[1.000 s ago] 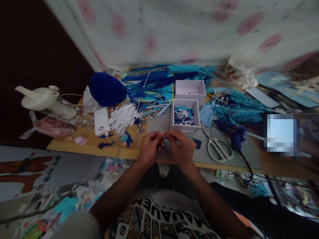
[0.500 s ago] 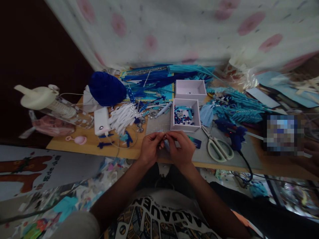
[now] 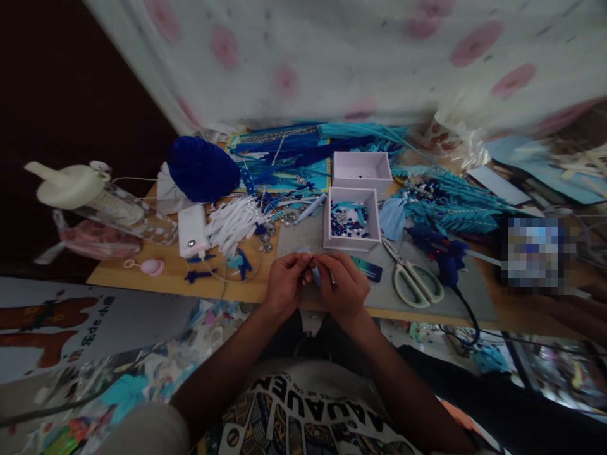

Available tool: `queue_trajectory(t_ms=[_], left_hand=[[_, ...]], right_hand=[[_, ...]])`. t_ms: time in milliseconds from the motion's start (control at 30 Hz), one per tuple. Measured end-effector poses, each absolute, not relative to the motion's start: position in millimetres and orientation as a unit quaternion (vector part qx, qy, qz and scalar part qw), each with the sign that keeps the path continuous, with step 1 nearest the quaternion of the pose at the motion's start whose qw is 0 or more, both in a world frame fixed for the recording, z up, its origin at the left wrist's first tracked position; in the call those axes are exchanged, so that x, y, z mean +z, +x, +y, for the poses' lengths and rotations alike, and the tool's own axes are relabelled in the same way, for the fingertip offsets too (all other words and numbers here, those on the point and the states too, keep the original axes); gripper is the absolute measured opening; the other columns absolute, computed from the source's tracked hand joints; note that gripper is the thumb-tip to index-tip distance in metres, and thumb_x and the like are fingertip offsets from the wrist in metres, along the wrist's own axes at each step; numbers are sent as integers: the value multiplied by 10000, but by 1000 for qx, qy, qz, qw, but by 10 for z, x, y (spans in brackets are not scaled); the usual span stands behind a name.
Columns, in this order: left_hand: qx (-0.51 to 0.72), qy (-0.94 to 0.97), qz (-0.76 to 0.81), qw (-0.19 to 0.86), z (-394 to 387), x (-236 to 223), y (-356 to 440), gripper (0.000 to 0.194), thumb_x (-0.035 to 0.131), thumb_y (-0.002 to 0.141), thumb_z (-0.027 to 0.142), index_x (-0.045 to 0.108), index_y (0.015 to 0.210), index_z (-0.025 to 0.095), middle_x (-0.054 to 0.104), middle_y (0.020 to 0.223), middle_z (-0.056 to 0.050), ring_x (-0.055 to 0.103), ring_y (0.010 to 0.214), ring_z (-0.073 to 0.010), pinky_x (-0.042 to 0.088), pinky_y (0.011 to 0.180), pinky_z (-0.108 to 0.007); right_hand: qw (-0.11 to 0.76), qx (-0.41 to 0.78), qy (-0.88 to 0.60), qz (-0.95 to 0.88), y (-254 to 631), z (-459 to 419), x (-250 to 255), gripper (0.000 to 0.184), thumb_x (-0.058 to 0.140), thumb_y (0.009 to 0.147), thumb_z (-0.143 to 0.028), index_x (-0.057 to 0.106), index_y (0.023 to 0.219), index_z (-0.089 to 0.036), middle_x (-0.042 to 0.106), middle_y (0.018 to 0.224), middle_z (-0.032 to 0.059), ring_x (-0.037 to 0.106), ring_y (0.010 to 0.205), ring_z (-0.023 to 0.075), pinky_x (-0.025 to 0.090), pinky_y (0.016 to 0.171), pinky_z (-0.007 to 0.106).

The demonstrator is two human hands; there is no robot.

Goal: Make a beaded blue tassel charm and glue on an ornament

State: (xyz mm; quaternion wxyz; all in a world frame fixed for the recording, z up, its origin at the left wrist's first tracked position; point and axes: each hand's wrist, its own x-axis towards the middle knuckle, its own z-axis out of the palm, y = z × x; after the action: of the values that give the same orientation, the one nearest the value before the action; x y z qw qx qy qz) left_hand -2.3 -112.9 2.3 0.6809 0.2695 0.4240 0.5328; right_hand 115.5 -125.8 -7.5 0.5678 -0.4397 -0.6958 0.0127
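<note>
My left hand (image 3: 287,281) and my right hand (image 3: 344,284) meet at the front edge of the table, fingertips pinched together. Between them shows a small light-blue piece (image 3: 315,275), mostly covered by the fingers, so its kind is unclear. Just beyond the hands stands a white box (image 3: 352,245) holding blue, red and white beads (image 3: 345,225). To the right of my right hand lie a dark blue-green card (image 3: 368,269), scissors with pale handles (image 3: 411,284) and a blue glue gun (image 3: 439,248).
A second white box (image 3: 363,183) sits behind the first. Turquoise pipe cleaners (image 3: 467,208) spread to the right, white ones (image 3: 233,224) to the left. A power bank (image 3: 193,230), a lidded bottle (image 3: 118,208) and a dark blue plush bundle (image 3: 203,169) occupy the left side. Another person's hand (image 3: 569,309) is at far right.
My right hand has shifted slightly, its fingers curling closer, and more of the card shows beside it. At far right, the other person's hand has come further into view.
</note>
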Motion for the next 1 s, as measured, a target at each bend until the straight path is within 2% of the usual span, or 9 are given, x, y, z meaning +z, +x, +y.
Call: queue_trajectory(t_ms=[367,500,667,800,1000], left_hand=[[541,309,441,646,-1136,63,-4,414,865,618,524,693,644,149,554,496,40,424,435,-53,338,451,-201],[548,314,434,642,-1141,53,-7,364,857,652,489,714,659,154,548,477,43,428,435,-55,334,457,-196],[557,318,432,634,-1142,35,-1,338,847,682,469,727,676,153,613,549,20,440,445,-47,323,455,-193],[557,310,434,636,-1147,33,7,343,855,668,468,729,683,149,643,594,8,431,446,-42,319,452,-194],[546,313,440,641,-1165,38,8,363,847,669,485,718,660,146,539,472,42,408,429,-49,305,455,-197]], right_hand=[[582,68,-483,-651,1105,-1291,-40,170,591,956,-138,723,962,-243,740,868,25,702,812,163,566,767,295],[579,104,-493,-641,1108,-1300,4,158,594,955,-162,724,926,-248,737,854,19,701,803,170,562,741,300],[584,164,-519,-602,1105,-1321,18,129,634,932,-175,743,910,-241,742,846,11,688,759,159,545,671,283],[592,174,-522,-588,1089,-1340,11,129,648,926,-171,755,917,-242,747,850,6,683,757,153,538,676,279],[594,179,-516,-591,1072,-1336,4,132,634,931,-154,737,901,-231,726,829,2,669,756,150,530,682,272]])
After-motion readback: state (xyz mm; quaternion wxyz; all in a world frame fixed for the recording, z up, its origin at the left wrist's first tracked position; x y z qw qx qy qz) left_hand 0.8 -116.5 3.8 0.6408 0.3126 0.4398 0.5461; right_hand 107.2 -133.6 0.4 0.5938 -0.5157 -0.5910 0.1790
